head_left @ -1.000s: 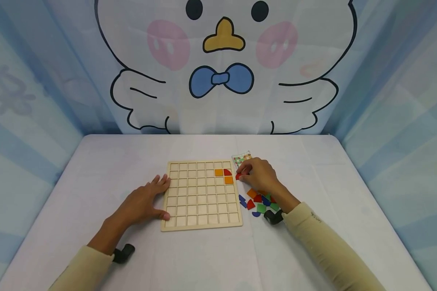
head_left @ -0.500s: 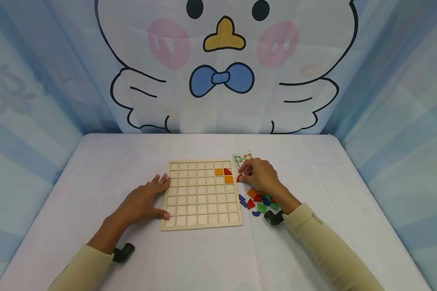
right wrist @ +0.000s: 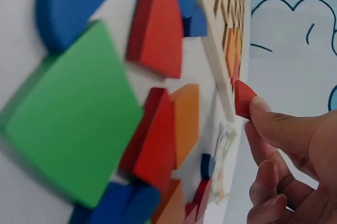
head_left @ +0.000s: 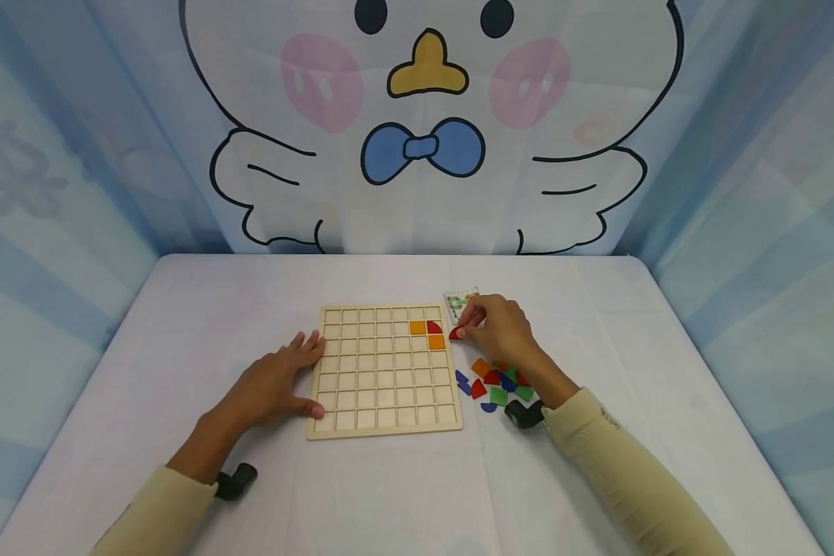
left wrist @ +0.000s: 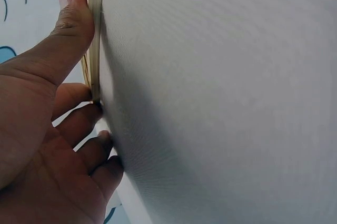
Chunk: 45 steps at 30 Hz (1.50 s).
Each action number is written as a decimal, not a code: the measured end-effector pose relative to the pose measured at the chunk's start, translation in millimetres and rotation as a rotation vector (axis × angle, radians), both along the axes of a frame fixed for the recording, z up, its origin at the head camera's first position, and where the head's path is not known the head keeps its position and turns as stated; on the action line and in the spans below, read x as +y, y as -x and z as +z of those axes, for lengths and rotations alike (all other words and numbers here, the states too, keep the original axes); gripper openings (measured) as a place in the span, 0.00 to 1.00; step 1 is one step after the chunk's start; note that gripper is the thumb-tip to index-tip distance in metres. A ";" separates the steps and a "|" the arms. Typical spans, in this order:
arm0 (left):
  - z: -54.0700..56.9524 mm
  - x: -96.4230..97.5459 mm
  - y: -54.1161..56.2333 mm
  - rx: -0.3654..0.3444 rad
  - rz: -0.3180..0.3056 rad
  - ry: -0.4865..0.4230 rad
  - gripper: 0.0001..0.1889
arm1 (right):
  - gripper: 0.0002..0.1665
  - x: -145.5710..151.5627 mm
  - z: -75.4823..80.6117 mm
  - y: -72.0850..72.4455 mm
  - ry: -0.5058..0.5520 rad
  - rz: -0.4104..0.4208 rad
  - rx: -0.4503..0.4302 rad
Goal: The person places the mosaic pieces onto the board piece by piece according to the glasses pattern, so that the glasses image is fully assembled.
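- The red piece (head_left: 455, 333) sits pinched in your right hand (head_left: 498, 332), fingertips curled round it, just off the right edge of the wooden grid board (head_left: 384, 373), level with its second row.
- On the board, an orange square (head_left: 418, 328) and a red quarter-round (head_left: 434, 327) fill the top right cells, with another orange square (head_left: 436, 342) beneath.
- Your left hand (head_left: 271, 386) lies flat, fingers spread and straight, thumb pressing the board's left edge.
- The pile of loose coloured pieces (head_left: 495, 384) lies beside the board's right edge, partly under your right wrist.
- A patterned card (head_left: 459, 301) lies on the white table (head_left: 181, 324) behind your right fingers, partly hidden.
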<state>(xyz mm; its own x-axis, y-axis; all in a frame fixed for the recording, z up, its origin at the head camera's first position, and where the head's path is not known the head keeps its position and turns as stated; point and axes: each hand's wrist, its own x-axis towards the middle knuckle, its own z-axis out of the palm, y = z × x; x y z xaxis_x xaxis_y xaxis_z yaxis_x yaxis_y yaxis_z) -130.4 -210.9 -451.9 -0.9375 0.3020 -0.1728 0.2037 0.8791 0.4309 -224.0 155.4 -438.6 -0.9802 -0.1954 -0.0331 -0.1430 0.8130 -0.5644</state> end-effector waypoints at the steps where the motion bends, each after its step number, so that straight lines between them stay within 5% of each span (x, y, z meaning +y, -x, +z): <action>1: -0.1 -0.2 0.1 0.000 0.000 0.001 0.63 | 0.07 -1.8 1.3 0.6 0.011 0.003 0.006; 18: -1.9 0.5 0.1 -0.011 0.015 0.005 0.63 | 0.08 -58.9 2.6 11.3 0.099 0.079 0.005; 26: -1.3 0.3 1.1 -0.015 0.011 0.005 0.63 | 0.07 -78.6 -4.0 17.9 0.037 0.092 0.017; 37: -0.4 0.5 0.1 -0.014 0.016 0.001 0.63 | 0.03 -86.0 -8.2 19.0 -0.077 0.103 0.020; 45: 0.4 1.4 -0.6 -0.010 0.019 0.002 0.62 | 0.08 -72.8 -5.4 12.4 0.014 0.101 0.022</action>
<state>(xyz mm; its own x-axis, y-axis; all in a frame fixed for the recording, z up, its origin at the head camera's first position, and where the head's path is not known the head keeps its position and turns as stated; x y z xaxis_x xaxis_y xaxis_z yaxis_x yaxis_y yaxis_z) -129.7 -209.5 -451.5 -0.9413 0.2837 -0.1828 0.1826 0.8836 0.4312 -236.4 82.6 -444.0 -0.9559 -0.2937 -0.0082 -0.2366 0.7857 -0.5716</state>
